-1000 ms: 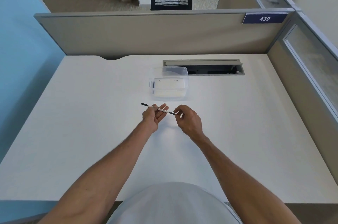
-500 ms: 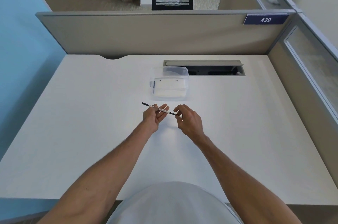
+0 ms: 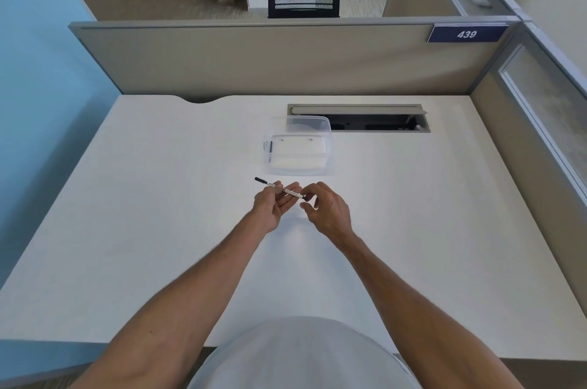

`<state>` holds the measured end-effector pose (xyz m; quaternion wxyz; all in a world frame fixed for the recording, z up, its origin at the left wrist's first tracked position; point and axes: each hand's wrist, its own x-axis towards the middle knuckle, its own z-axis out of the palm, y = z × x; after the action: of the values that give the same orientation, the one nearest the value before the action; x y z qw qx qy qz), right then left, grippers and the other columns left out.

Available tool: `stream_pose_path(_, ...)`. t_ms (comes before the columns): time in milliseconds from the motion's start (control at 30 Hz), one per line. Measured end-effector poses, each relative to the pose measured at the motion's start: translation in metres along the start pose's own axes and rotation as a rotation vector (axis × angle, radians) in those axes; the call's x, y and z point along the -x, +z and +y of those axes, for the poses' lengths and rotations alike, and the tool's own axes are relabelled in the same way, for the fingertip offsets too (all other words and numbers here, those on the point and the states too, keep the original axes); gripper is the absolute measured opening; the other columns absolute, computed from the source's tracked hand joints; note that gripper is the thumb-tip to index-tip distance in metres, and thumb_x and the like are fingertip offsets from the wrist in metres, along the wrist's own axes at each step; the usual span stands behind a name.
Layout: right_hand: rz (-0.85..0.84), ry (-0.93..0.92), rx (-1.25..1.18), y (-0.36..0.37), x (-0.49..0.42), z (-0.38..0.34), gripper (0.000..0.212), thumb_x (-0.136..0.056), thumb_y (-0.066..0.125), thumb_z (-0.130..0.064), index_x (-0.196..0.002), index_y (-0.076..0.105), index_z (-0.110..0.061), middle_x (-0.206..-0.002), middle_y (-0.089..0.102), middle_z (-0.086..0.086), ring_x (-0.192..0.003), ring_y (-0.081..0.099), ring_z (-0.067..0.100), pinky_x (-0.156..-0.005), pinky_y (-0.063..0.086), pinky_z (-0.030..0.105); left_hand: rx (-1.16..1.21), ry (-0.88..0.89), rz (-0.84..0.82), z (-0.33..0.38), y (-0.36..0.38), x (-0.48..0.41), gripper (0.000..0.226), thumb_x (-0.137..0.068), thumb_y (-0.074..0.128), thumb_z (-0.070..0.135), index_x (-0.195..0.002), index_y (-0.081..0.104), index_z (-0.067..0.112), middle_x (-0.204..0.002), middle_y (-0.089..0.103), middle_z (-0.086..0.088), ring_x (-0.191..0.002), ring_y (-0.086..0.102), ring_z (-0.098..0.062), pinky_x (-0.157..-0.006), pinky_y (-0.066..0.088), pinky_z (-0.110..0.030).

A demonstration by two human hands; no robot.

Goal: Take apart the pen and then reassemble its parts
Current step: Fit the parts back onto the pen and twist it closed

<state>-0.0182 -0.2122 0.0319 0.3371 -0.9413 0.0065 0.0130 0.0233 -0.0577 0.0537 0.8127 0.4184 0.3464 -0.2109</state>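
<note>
A slim white pen (image 3: 281, 188) with black ends lies across the fingers of my left hand (image 3: 273, 206), held just above the white desk (image 3: 158, 214). Its black cap end points up and to the left; its other black end points right. My right hand (image 3: 327, 209) sits at that right end, thumb and forefinger pinching the tip. The pen's middle is partly hidden by my left fingers.
A clear plastic box (image 3: 297, 144) stands just beyond my hands; a dark pen-like piece (image 3: 270, 150) leans on its left inner wall. Behind it is an open cable slot (image 3: 374, 123) in the desk. Beige partitions close the back and right; a blue wall is at left.
Both hands keep nearly the same pose. My right fingers have shifted slightly on the pen's right end; the pen stays level across my left hand.
</note>
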Motion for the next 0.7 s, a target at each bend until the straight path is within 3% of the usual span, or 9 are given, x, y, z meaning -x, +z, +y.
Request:
stream_pose_path(133,0.041,0.085,-0.145,0.002,0.0,0.002,0.009,-0.103,0.073,-0.026,-0.112,0.074,-0.024,-0.11,0.075,-0.011,-0.09,0.073,0.02,-0.08,0.061,0.042,-0.009,-0.01,-0.012,-0.002,0.001,-0.001,0.014,-0.114,0.043,0.001,-0.124,0.045,0.011,-0.147,0.067,-0.03,-0.143,0.064,-0.044,-0.119,0.053,-0.046)
stream_pose_path(300,0.098,0.249,-0.565,-0.003,-0.003,0.012,0.007,-0.101,0.074,-0.017,-0.105,0.078,-0.012,-0.106,0.081,0.003,-0.096,0.074,0.033,-0.089,0.061,0.046,-0.029,0.003,0.018,-0.003,-0.006,-0.004,0.013,-0.108,0.055,-0.001,-0.118,0.053,0.005,-0.147,0.069,-0.027,-0.143,0.065,-0.041,-0.121,0.053,-0.047)
stream_pose_path(367,0.112,0.309,-0.687,-0.008,-0.005,0.018,0.01,-0.101,0.073,-0.014,-0.104,0.079,-0.007,-0.103,0.08,0.013,-0.09,0.072,0.035,-0.079,0.062,0.034,-0.023,0.018,0.035,-0.002,-0.01,-0.005,0.02,-0.105,0.059,-0.004,-0.123,0.054,0.004,-0.147,0.069,-0.025,-0.143,0.066,-0.039,-0.119,0.054,-0.045)
stream_pose_path(433,0.132,0.371,-0.779,-0.012,-0.007,0.023,0.012,-0.101,0.072,-0.012,-0.105,0.079,-0.003,-0.106,0.079,0.02,-0.085,0.071,0.026,-0.069,0.056,0.02,-0.021,0.024,0.024,0.0,-0.013,-0.005,0.024,-0.105,0.06,-0.005,-0.126,0.057,0.003,-0.148,0.069,-0.025,-0.14,0.068,-0.037,-0.12,0.054,-0.043)
stream_pose_path(567,0.167,0.465,-0.901,-0.016,-0.009,0.031,0.021,-0.104,0.071,-0.016,-0.112,0.075,0.002,-0.103,0.078,0.021,-0.087,0.072,0.023,-0.078,0.049,0.036,-0.146,-0.014,-0.032,0.0,-0.017,-0.005,0.04,-0.106,0.062,-0.002,-0.145,0.063,-0.009,-0.149,0.067,-0.026,-0.144,0.065,-0.037,-0.124,0.05,-0.039)
stream_pose_path(700,0.212,0.547,-1.034,-0.016,-0.012,0.036,0.029,-0.105,0.069,-0.015,-0.118,0.071,0.011,-0.099,0.075,0.009,-0.094,0.073,0.027,-0.085,0.052,0.042,-0.418,-0.061,-0.122,-0.004,-0.02,-0.005,0.038,-0.107,0.062,0.001,-0.142,0.065,-0.014,-0.145,0.068,-0.031,-0.142,0.066,-0.04,-0.123,0.05,-0.038)
